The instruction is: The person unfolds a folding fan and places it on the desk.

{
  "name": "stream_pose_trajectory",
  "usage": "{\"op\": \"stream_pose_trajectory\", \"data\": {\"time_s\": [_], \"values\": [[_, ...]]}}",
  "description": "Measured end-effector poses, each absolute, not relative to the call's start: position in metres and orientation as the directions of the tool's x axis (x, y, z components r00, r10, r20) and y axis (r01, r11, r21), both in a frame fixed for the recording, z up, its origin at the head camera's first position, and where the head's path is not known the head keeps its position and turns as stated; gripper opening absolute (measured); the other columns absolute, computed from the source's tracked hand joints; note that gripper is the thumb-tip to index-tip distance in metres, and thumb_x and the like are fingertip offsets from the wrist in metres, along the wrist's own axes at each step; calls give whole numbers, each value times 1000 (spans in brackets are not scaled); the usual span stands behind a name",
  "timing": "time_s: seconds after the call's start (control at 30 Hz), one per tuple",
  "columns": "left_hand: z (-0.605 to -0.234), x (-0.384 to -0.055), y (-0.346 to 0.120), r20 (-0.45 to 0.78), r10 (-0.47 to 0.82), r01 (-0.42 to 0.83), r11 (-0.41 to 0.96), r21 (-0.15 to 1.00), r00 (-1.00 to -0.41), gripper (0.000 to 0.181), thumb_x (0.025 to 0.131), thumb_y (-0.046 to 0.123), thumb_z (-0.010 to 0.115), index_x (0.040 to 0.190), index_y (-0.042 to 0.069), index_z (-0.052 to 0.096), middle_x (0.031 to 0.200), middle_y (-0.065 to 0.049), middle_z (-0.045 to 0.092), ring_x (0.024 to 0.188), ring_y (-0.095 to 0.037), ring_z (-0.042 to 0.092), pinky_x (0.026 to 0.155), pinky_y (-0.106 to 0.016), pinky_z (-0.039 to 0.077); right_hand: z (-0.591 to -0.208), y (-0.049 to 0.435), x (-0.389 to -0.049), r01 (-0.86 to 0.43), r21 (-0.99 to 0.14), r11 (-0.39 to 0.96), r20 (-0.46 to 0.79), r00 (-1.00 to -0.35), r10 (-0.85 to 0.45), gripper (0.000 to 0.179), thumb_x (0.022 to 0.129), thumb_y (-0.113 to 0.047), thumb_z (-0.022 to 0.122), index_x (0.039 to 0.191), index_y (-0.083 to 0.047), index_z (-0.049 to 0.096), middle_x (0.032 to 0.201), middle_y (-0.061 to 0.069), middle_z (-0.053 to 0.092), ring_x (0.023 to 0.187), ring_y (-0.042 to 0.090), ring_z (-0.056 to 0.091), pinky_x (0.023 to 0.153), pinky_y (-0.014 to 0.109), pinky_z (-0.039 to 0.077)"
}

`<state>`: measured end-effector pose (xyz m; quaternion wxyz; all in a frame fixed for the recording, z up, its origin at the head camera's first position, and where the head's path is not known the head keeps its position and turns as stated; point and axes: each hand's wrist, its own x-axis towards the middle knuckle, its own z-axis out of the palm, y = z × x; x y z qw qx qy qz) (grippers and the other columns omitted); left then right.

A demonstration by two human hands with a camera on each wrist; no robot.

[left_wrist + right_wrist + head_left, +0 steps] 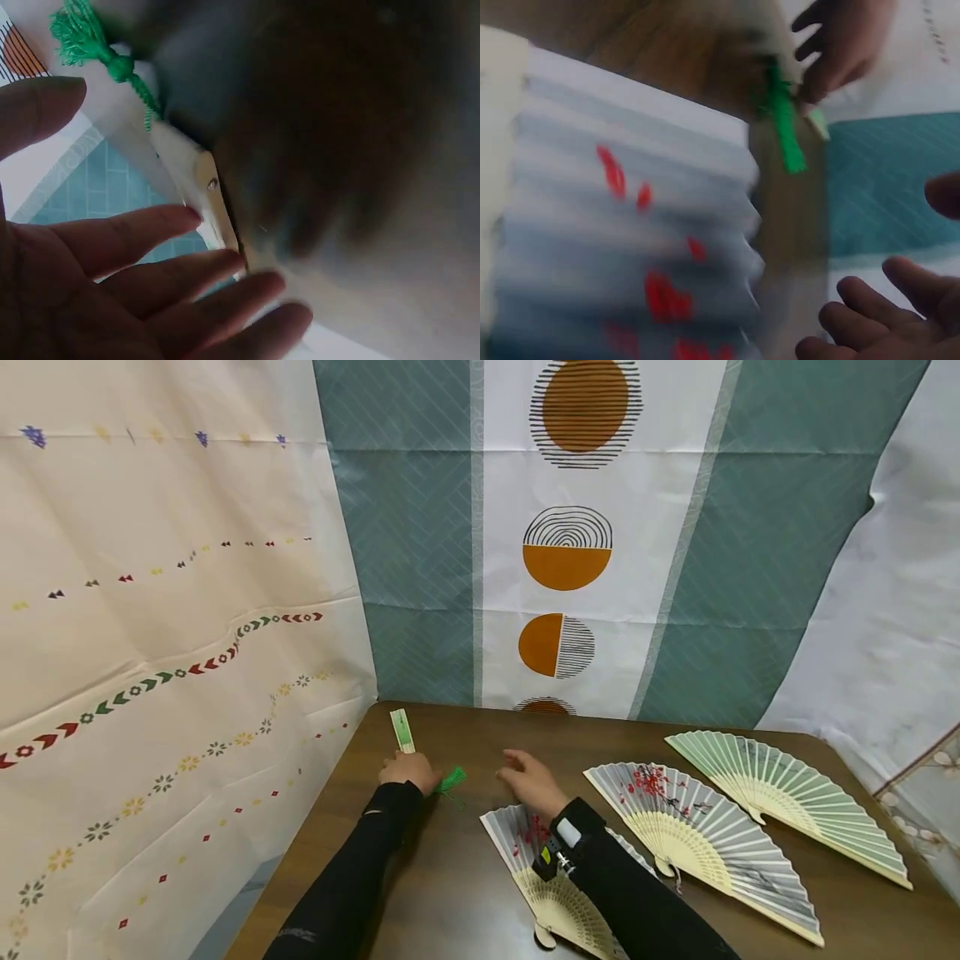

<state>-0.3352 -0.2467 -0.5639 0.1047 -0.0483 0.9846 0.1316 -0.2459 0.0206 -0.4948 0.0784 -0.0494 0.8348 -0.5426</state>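
At the table's far left lies a folded fan point(402, 729) with pale green paper and a green tassel point(452, 779). My left hand point(408, 771) is over its lower part; in the left wrist view the fingers extend beside the fan's riveted end point(214, 195), fingertips right at its edge, with the thumb well apart. My right hand point(534, 781) hovers over the table with loosely spread fingers and nothing in them. Beneath my right forearm is an open grey fan point(558, 906) with red blossoms, partly hidden by the sleeve.
Right of my right arm lie another spread grey fan point(682, 818) with red blossoms and a spread green fan point(787, 785). The brown table point(457, 877) meets a hanging patterned cloth point(420, 568) at its back edge; a cream cloth point(187, 710) hangs along the left.
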Motion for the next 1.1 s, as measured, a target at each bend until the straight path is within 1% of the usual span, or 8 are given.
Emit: {"op": "stream_pose_trajectory", "data": {"time_s": [0.13, 0.2, 0.3, 0.47, 0.63, 0.87, 1.0, 1.1], "values": [[-578, -321, -243, -130, -52, -85, 961, 263, -990, 50, 109, 50, 72, 115, 3, 86, 125, -30, 80, 106, -49, 79, 86, -68, 69, -509, 7, -245, -12, -900, 436, -107, -963, -247, 66, 107, -19, 65, 166, 7, 49, 164, 36, 56, 154, 54, 55, 125, 66, 53], [-579, -315, -243, -58, -49, -64, 959, 277, -997, 40, 106, 43, 78, 100, 5, 86, 103, -24, 82, 85, -43, 78, 71, -63, 69, -513, 2, -244, -9, -902, 433, -112, -961, -252, 67, 106, -19, 65, 166, 6, 49, 164, 35, 56, 154, 54, 54, 126, 66, 52], [-577, -306, -247, 44, -39, -24, 953, 302, -998, 31, 99, 29, 87, 98, -2, 83, 97, -26, 76, 75, -41, 75, 64, -61, 68, -516, -4, -246, -37, -890, 454, -91, -962, -257, 67, 103, -19, 66, 163, 6, 53, 163, 33, 58, 153, 53, 55, 127, 66, 51], [-584, -303, -266, 101, -17, 24, 923, 384, -995, 50, 83, 16, 100, 113, -12, 72, 98, -25, 70, 81, -41, 73, 73, -57, 69, -520, -10, -247, -67, -875, 479, -91, -950, -298, 67, 101, -20, 69, 162, 5, 56, 166, 30, 56, 157, 50, 52, 131, 65, 48], [-592, -307, -283, -41, -34, -50, 869, 492, -999, 64, 78, 21, 104, 115, -6, 60, 91, -20, 73, 80, -36, 73, 73, -52, 67, -522, -10, -247, -21, -896, 443, -122, -949, -291, 66, 103, -20, 69, 162, 6, 55, 168, 32, 51, 160, 52, 48, 133, 66, 45], [-590, -311, -296, -161, 43, -57, 824, 563, -986, 29, 97, 31, 91, 87, 10, 74, 75, -4, 70, 64, -20, 66, 56, -31, 54, -518, -7, -243, -13, -903, 429, -91, -971, -223, 58, 106, -18, 67, 158, 5, 59, 161, 33, 60, 152, 52, 57, 128, 67, 50], [-551, -289, -277, -149, 135, -19, 678, 735, -979, 24, 111, 26, 76, 102, 5, 72, 84, -7, 70, 67, -20, 68, 59, -30, 57, -509, -5, -239, -20, -927, 375, -40, -988, -150, 51, 109, -17, 66, 155, 5, 62, 161, 32, 61, 154, 52, 56, 128, 68, 50], [-514, -272, -249, -136, 237, 2, 503, 864, -962, 20, 114, 16, 70, 117, -4, 71, 97, -13, 73, 79, -20, 70, 68, -30, 64, -500, -1, -237, -43, -943, 329, 7, -994, -112, 50, 112, -18, 66, 156, 7, 61, 163, 31, 61, 156, 51, 55, 131, 67, 49]]}}
